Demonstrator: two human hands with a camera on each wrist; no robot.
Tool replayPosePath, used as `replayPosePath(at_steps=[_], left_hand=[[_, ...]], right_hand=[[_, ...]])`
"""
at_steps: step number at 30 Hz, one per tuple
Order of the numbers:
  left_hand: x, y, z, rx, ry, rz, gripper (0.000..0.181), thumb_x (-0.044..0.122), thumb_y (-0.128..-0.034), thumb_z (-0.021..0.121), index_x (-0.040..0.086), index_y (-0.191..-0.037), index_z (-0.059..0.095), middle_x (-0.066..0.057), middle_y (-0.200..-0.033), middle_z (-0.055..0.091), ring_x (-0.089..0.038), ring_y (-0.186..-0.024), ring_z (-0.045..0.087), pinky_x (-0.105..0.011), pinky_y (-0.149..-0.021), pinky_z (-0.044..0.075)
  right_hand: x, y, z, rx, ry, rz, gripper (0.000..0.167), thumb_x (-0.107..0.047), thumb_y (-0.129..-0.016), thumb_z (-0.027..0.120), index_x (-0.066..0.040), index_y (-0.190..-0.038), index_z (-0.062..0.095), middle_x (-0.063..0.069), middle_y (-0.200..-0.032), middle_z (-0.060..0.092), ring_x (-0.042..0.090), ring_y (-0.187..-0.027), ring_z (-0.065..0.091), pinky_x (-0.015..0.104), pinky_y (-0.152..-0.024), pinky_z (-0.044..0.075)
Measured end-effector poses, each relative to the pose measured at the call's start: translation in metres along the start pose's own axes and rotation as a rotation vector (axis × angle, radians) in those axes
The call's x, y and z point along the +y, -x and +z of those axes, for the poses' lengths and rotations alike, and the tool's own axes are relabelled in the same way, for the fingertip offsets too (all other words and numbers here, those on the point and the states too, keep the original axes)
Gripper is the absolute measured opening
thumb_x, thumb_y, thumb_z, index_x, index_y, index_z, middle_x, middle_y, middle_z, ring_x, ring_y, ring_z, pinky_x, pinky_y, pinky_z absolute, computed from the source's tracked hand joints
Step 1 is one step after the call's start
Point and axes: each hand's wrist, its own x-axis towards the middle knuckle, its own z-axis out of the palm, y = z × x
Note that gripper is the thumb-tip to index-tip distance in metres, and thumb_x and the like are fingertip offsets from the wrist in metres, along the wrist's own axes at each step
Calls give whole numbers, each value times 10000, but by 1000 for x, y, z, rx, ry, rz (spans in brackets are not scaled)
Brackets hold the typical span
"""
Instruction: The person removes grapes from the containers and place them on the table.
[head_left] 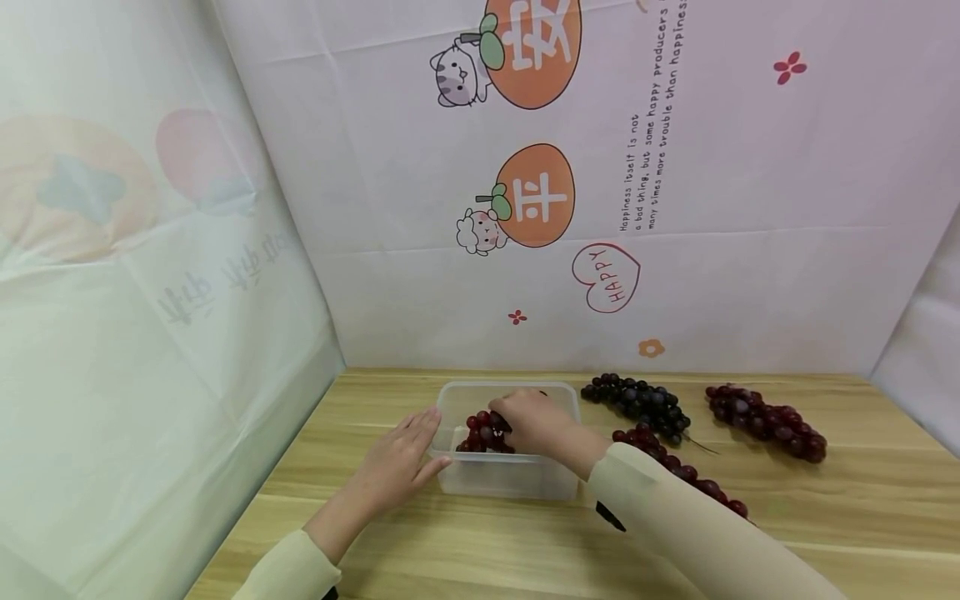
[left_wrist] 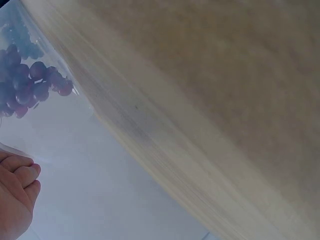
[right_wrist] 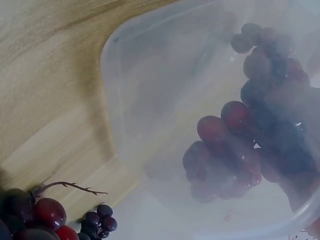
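Observation:
A clear plastic box (head_left: 510, 482) stands on the wooden table. My left hand (head_left: 397, 458) lies against its left side, fingers straight and the thumb by the front rim. My right hand (head_left: 536, 421) reaches down into the box and grips a bunch of red grapes (head_left: 480, 433); its fingertips are partly hidden. Through the cloudy wall in the right wrist view, the same grape bunch (right_wrist: 230, 145) shows dark and red berries. Part of a hand (left_wrist: 17, 192) appears at the lower left of the left wrist view, below grapes seen through plastic.
Right of the box lie a black grape bunch (head_left: 637, 402), a red bunch (head_left: 686, 473) partly under the right sleeve, and another red bunch (head_left: 768, 423) farther right. A printed white cloth (head_left: 420, 317) hangs behind the wooden table (head_left: 465, 550), and more white cloth closes the left side.

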Motion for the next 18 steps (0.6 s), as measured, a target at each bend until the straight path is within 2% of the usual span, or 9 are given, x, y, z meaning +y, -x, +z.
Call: replayPosePath(at_steps=[6,9,14,18], left_hand=[[0,0,0,-4,6,-7,698,438,-1007,489,-127,-1407,397,-264,-1436,429,-360,-1320,431,-484,-1101,336],[0,0,1,-4,5,-7,693,428,-1003,503,-121,-1413,395,-259,-1440,427,-352,-1323,430,-479,-1101,337],[-1,1,2,8,-1,1,678,417,-1005,505,-122,-1404,407,-260,-1432,437,-350,-1315,441,-476,-1098,344],[-1,0,2,14,-4,1,680,421,-1005,503,-123,-1402,409,-262,-1425,445,-351,-1311,446,-471,-1103,337]], right_hand=[[-2,0,-2,21,81,-33,348,-46,-814,763,-26,-1146,661,80,-965,695,218,-845,669,331,-718,574],[-3,1,-2,52,143,-77,291,-24,-843,713,-35,-1129,658,65,-935,694,193,-792,671,305,-681,576],[-2,3,-2,166,250,-185,206,-4,-891,652,-38,-1094,667,59,-938,700,167,-742,670,266,-630,577],[0,6,-2,278,349,-284,243,-26,-872,709,-30,-1112,674,76,-1005,705,172,-851,687,266,-719,583]])
